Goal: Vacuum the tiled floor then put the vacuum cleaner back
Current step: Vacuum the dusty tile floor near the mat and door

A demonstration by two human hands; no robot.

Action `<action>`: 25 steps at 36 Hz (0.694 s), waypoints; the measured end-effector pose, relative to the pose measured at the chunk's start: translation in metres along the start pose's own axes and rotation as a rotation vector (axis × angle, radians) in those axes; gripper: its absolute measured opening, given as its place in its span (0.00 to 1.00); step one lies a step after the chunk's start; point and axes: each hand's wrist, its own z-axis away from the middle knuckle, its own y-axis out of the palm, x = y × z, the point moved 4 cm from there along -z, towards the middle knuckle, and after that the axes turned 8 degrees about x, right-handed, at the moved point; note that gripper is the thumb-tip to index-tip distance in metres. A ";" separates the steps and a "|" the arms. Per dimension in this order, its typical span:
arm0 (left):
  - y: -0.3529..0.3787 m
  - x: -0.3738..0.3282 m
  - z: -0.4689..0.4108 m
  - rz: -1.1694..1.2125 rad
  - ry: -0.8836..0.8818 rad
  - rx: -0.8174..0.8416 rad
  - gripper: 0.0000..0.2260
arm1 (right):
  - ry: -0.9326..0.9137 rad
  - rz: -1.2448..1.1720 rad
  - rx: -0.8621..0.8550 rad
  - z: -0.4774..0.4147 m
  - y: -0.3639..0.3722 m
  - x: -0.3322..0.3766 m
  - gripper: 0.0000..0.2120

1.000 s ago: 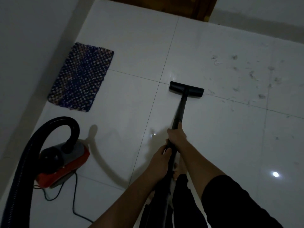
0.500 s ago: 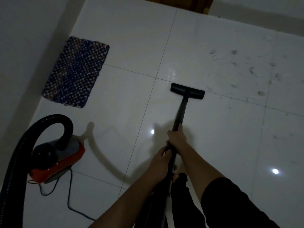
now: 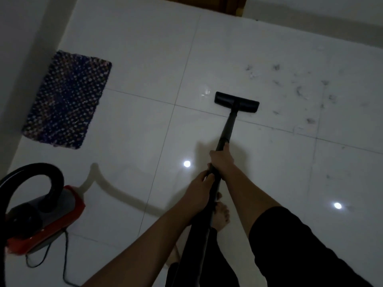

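Head view. Right hand (image 3: 221, 160): closed round the black wand (image 3: 226, 129), forward grip. Left hand (image 3: 196, 193): wrapped round the same wand, just behind the right. Floor nozzle (image 3: 236, 102): flat on the tiled floor (image 3: 134, 125), now beyond the tile joint it sat at half a second ago, nearer the dust scraps (image 3: 300, 94) to its right. Vacuum cleaner body (image 3: 44, 220): red and grey, lower left, hose (image 3: 41, 172) arching above. Woven mat (image 3: 66, 100): left, by the wall.
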 end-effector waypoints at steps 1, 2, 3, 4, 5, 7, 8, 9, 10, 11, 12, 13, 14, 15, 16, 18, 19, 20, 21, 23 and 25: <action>0.004 -0.004 -0.005 -0.009 0.003 0.006 0.17 | -0.002 -0.001 -0.006 -0.003 -0.006 0.002 0.38; 0.009 -0.007 -0.009 -0.016 0.004 0.007 0.17 | -0.007 0.002 -0.012 -0.006 -0.012 0.004 0.37; 0.013 -0.008 -0.012 -0.019 0.004 0.007 0.17 | -0.014 0.008 -0.018 -0.009 -0.018 0.005 0.37; 0.017 -0.010 -0.015 -0.022 0.003 0.010 0.17 | -0.021 0.013 -0.023 -0.010 -0.024 0.005 0.36; 0.022 -0.010 -0.016 -0.027 0.001 0.014 0.17 | -0.024 0.011 -0.029 -0.011 -0.029 0.004 0.36; 0.030 -0.007 -0.018 -0.042 -0.009 0.028 0.17 | -0.020 -0.001 -0.036 -0.008 -0.038 0.001 0.36; 0.034 -0.005 -0.016 -0.048 -0.016 0.037 0.17 | -0.016 -0.001 -0.043 -0.005 -0.042 -0.003 0.36; 0.037 -0.003 -0.013 -0.046 -0.025 0.048 0.17 | -0.010 0.000 -0.053 -0.002 -0.046 -0.007 0.36; 0.040 -0.001 -0.011 -0.044 -0.034 0.060 0.16 | -0.004 -0.003 -0.063 0.001 -0.049 -0.012 0.36; 0.043 0.002 -0.008 -0.044 -0.042 0.071 0.16 | 0.001 -0.011 -0.071 0.004 -0.051 -0.017 0.36; 0.046 0.004 -0.004 -0.048 -0.050 0.083 0.16 | 0.005 -0.023 -0.079 0.008 -0.054 -0.022 0.36; 0.048 0.006 0.000 -0.052 -0.059 0.097 0.16 | 0.008 -0.039 -0.086 0.013 -0.056 -0.026 0.36; 0.050 0.009 0.004 -0.055 -0.070 0.112 0.15 | 0.010 -0.052 -0.091 0.018 -0.057 -0.031 0.36; 0.052 0.012 0.009 -0.060 -0.079 0.127 0.15 | 0.012 -0.062 -0.097 0.023 -0.058 -0.036 0.36; 0.054 0.015 0.013 -0.074 -0.085 0.140 0.15 | 0.014 -0.074 -0.103 0.028 -0.060 -0.041 0.36; 0.056 0.022 0.022 -0.130 -0.087 0.143 0.15 | 0.022 -0.093 -0.114 0.036 -0.061 -0.053 0.35; 0.057 0.025 0.027 -0.160 -0.084 0.140 0.15 | 0.029 -0.094 -0.115 0.039 -0.060 -0.059 0.35; 0.058 0.029 0.030 -0.182 -0.083 0.138 0.16 | 0.036 -0.091 -0.113 0.042 -0.060 -0.065 0.35; 0.059 0.034 0.032 -0.191 -0.089 0.138 0.16 | 0.041 -0.094 -0.114 0.045 -0.059 -0.071 0.35; 0.059 0.043 0.038 -0.192 -0.106 0.141 0.16 | 0.046 -0.111 -0.123 0.049 -0.056 -0.082 0.35; 0.058 0.048 0.044 -0.190 -0.110 0.151 0.15 | 0.052 -0.139 -0.121 0.051 -0.052 -0.093 0.35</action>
